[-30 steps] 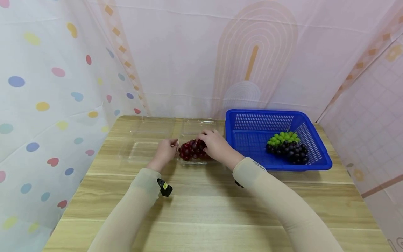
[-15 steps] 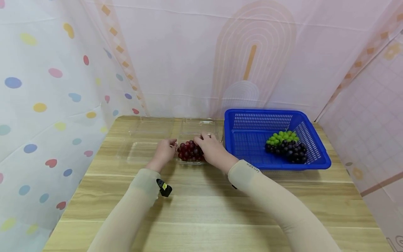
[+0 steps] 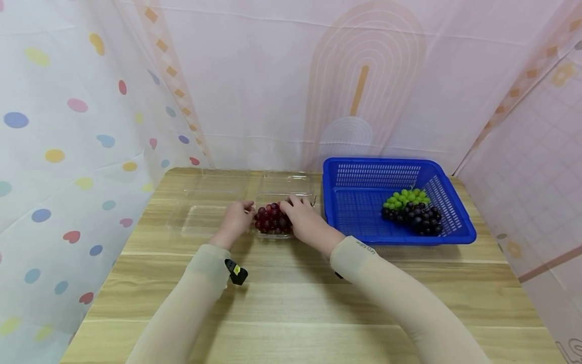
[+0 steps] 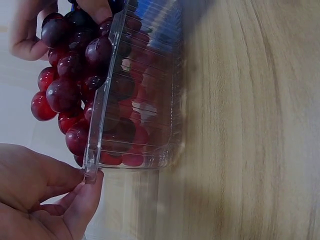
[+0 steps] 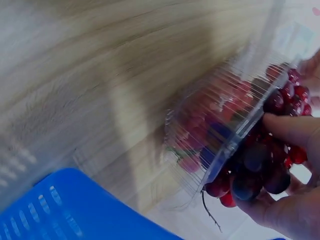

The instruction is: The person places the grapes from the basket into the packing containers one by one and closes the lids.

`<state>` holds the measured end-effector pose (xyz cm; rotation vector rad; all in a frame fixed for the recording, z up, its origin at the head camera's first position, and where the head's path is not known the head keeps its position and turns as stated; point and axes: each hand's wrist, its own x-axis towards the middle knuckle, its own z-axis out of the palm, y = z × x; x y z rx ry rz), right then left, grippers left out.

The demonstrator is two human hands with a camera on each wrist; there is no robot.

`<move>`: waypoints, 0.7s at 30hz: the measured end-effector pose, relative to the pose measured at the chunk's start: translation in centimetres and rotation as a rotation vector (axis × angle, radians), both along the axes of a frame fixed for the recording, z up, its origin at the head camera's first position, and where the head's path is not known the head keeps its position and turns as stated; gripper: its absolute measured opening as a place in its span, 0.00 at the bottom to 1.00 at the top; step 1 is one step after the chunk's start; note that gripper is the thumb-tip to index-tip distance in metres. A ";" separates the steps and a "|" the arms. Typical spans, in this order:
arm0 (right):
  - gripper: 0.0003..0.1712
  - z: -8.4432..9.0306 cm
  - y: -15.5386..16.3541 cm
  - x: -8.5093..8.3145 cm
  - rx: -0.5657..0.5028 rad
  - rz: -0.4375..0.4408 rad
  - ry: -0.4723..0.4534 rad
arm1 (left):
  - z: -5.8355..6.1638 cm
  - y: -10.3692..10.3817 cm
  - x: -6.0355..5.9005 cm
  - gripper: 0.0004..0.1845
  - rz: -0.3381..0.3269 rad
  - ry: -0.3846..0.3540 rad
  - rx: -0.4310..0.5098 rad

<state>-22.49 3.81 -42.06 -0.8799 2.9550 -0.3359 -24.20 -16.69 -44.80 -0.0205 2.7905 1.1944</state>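
A bunch of red grapes (image 3: 271, 218) sits in a clear plastic clamshell box (image 3: 273, 235) on the wooden table (image 3: 295, 303). My left hand (image 3: 236, 218) pinches the box's near left rim corner between thumb and fingers (image 4: 82, 200). My right hand (image 3: 305, 218) is on the right side of the bunch, its fingers (image 5: 295, 130) curled round the grapes (image 5: 255, 165) over the box's edge (image 5: 235, 135). In the left wrist view the grapes (image 4: 67, 85) bulge above the ribbed box wall (image 4: 145, 100). The box lid (image 3: 286, 182) lies open behind.
A blue plastic basket (image 3: 359, 202) stands right of the box, holding green grapes (image 3: 404, 197) and dark grapes (image 3: 420, 218). Another open clear box (image 3: 204, 220) lies to the left. Patterned curtains close in the table on three sides.
My right hand has shifted slightly left and down with the red grapes, which now sit lower in the box. The left hand keeps its pinch on the rim.
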 end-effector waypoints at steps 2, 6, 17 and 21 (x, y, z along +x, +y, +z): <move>0.25 0.1 0.2 0.0 -0.028 0.014 0.002 | 0.0 0.0 0.0 0.21 0.004 -0.005 -0.001; 0.20 0.7 0.6 0.5 -0.037 0.019 0.014 | 0.0 0.1 0.0 0.21 0.017 -0.019 0.004; 0.51 1.2 0.7 4.9 -0.080 -0.284 -0.270 | 0.1 0.2 0.1 0.20 0.025 0.001 -0.001; 0.55 1.0 0.8 5.9 -0.085 -0.312 -0.359 | 0.1 0.1 0.0 0.20 0.025 0.013 -0.005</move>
